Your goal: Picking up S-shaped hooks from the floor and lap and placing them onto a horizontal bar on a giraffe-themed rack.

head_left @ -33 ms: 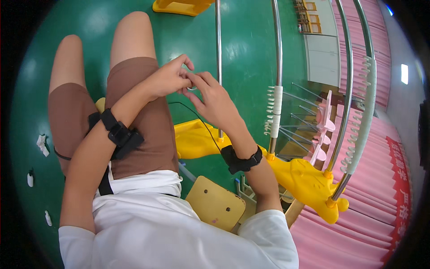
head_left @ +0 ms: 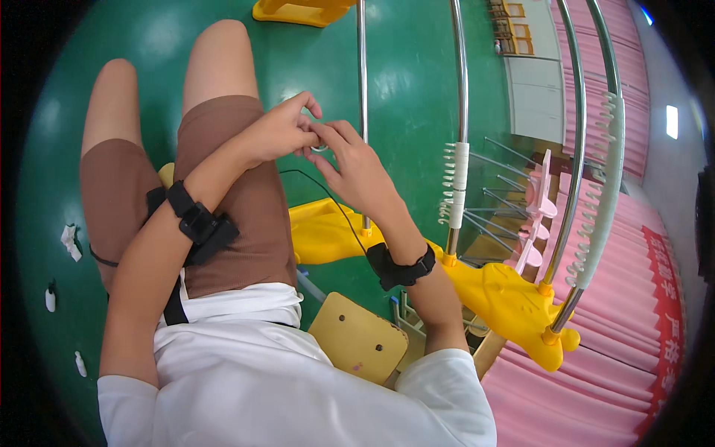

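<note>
My left hand (head_left: 277, 134) and my right hand (head_left: 359, 173) meet above my right thigh, fingertips together. Between them they pinch a small silvery ring (head_left: 320, 148); most of it is hidden by the fingers. A thin black thread (head_left: 337, 205) runs down from the hands toward my right wrist. Each wrist wears a black band: the left band (head_left: 195, 220) and the right band (head_left: 401, 270). I sit in brown shorts and a white shirt.
A chrome drying rack (head_left: 457, 112) on yellow plastic feet (head_left: 514, 298) stands right of my hands, with white pegged bars (head_left: 605, 186) and a pink clip hanger (head_left: 540, 201). A tan stool seat (head_left: 357, 339) is beneath me. White scraps (head_left: 69, 240) lie on the green floor; a pink curtain (head_left: 596, 387) hangs at right.
</note>
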The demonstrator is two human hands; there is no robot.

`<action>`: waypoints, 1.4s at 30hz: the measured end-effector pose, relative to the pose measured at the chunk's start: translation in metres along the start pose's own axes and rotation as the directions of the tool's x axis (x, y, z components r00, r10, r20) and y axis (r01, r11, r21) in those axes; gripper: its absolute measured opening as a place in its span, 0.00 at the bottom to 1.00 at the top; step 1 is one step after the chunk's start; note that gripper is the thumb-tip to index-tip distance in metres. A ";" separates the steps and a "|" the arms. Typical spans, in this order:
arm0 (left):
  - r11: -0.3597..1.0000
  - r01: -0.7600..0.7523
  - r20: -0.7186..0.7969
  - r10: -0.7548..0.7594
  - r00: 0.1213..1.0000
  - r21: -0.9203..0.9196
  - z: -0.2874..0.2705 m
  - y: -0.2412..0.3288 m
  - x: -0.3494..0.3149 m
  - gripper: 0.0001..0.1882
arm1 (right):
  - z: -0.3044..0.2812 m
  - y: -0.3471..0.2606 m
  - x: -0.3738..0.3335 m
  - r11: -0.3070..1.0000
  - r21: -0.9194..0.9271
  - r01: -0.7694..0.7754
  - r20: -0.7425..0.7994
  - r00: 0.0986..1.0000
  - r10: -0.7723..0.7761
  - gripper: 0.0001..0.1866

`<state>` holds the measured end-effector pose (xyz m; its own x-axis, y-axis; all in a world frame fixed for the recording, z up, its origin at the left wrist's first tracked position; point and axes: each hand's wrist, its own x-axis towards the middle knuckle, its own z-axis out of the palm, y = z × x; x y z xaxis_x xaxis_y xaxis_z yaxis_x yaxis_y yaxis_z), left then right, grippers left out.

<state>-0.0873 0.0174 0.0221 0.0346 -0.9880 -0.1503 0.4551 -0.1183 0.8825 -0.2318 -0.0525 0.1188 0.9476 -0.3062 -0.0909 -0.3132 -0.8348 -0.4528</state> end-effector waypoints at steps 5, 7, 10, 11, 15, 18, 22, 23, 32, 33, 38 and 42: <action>1.000 0.006 0.019 -0.006 1.000 0.019 0.000 0.005 -0.003 0.17 | -0.002 -0.003 -0.006 0.935 0.264 -0.235 -0.050 0.965 0.257 0.18; 1.000 -0.008 0.070 0.006 0.998 0.019 0.002 0.007 -0.003 0.16 | 0.000 0.001 -0.010 0.918 0.297 -0.263 -0.053 0.955 0.290 0.17; 0.996 0.076 0.079 -0.073 0.994 -0.038 0.004 0.015 -0.009 0.16 | -0.001 0.015 -0.022 0.933 0.261 -0.247 -0.160 0.942 0.294 0.15; 0.997 0.074 0.076 -0.071 0.995 -0.036 0.004 0.016 -0.009 0.16 | -0.006 0.022 -0.027 0.959 0.185 -0.213 -0.262 0.930 0.257 0.15; 0.999 0.014 0.065 -0.017 0.998 0.049 0.005 0.013 -0.005 0.15 | -0.052 0.070 -0.043 0.868 0.403 -0.291 -0.523 0.705 0.479 0.14; 0.997 0.000 0.076 -0.006 0.997 0.078 0.001 0.011 -0.006 0.14 | -0.087 0.104 -0.048 0.853 0.516 -0.078 -0.658 0.603 0.452 0.13; 0.995 0.011 0.082 -0.019 0.996 0.103 0.003 0.011 -0.006 0.12 | -0.110 0.148 -0.068 0.831 0.551 -0.072 -0.694 0.514 0.505 0.13; 0.995 0.009 0.080 -0.018 0.997 0.103 0.003 0.012 -0.006 0.12 | -0.112 0.154 -0.072 0.831 0.550 -0.080 -0.701 0.496 0.512 0.13; 0.996 0.019 0.106 -0.028 0.994 0.084 0.004 0.013 -0.007 0.10 | -0.105 0.183 -0.086 0.838 0.454 -0.305 -0.649 0.531 0.545 0.12; 0.996 0.012 0.110 -0.021 0.994 0.086 0.004 0.012 -0.005 0.10 | -0.105 0.184 -0.088 0.837 0.453 -0.306 -0.650 0.530 0.545 0.12; 0.995 0.010 0.101 -0.019 0.995 0.094 0.004 0.015 -0.007 0.09 | -0.106 0.183 -0.088 0.834 0.421 -0.357 -0.633 0.542 0.552 0.16; 0.996 0.009 0.108 -0.019 0.994 0.091 0.004 0.015 -0.007 0.08 | -0.119 0.178 -0.088 0.780 0.396 -0.485 -0.529 0.573 0.625 0.20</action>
<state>-0.0846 0.0220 0.0380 -0.0700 -0.9906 -0.1177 0.3726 -0.1354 0.9180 -0.3790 -0.2288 0.1517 0.3143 -0.9398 0.1339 -0.6789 -0.3211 -0.6603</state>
